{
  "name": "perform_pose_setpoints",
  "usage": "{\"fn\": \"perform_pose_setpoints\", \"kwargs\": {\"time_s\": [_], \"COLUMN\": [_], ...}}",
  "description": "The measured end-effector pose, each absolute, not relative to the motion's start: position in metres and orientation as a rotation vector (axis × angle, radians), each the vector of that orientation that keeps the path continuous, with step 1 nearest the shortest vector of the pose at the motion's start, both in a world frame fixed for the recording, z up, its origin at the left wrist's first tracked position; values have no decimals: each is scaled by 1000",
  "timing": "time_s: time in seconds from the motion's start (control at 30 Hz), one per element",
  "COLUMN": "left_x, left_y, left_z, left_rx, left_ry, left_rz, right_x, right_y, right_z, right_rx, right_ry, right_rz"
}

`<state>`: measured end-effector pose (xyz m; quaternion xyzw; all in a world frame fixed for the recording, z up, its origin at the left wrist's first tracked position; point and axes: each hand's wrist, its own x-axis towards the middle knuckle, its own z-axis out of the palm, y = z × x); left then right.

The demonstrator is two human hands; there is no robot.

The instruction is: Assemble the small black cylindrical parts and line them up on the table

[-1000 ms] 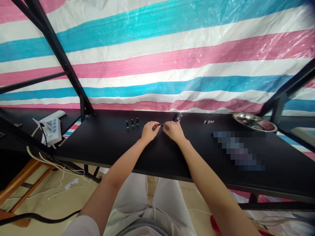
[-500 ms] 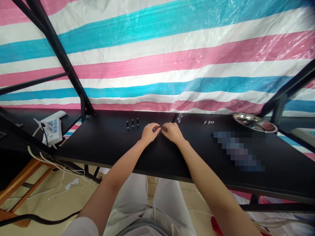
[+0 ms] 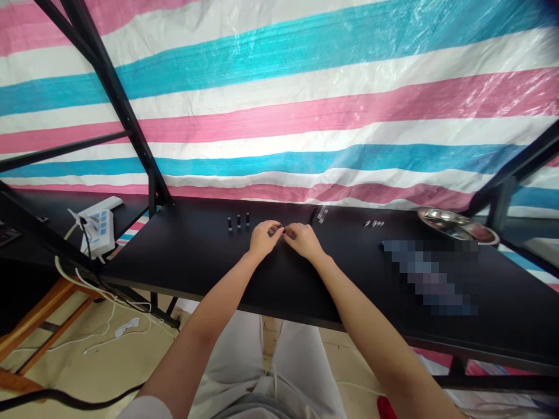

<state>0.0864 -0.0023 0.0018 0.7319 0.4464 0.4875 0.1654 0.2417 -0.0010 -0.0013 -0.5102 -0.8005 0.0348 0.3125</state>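
Observation:
Over the middle of the black table, my left hand [image 3: 262, 240] and my right hand [image 3: 305, 240] come together at the fingertips. Both are closed in a pinch around a small dark piece [image 3: 283, 229], mostly hidden by the fingers; its kind is too small to make out. Left of my hands, three small black tubes with pale lower ends [image 3: 239, 221] stand upright in a row. Beyond my right hand lie several slim clear tubes [image 3: 322, 214] beside small black pieces [image 3: 313, 215]. Farther right is a short row of small whitish pieces [image 3: 374, 223].
A shiny metal dish [image 3: 458, 226] sits at the back right of the black table [image 3: 183, 256]. A blurred-out flat item [image 3: 428, 278] lies in front of it. At the left are a white power strip [image 3: 103, 230] and a black metal frame [image 3: 126, 119]. Striped sheeting hangs behind.
The camera view has shifted slightly. My hands stay together at the same place over the table, fingers moved only a little, still pinching the small dark piece.

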Motion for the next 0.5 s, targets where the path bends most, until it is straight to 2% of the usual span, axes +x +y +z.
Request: {"fn": "perform_pose_setpoints", "kwargs": {"time_s": [0.23,0.5], "left_x": [76,60], "left_y": [2,8], "left_z": [19,30], "left_rx": [1469,969], "left_ry": [1278,1212], "left_rz": [1713,1904], "right_x": [224,189], "right_y": [11,43], "right_z": [-13,-18], "right_rx": [-1310,-1344], "right_ry": [-2003,-2065], "right_rz": [390,434]}}
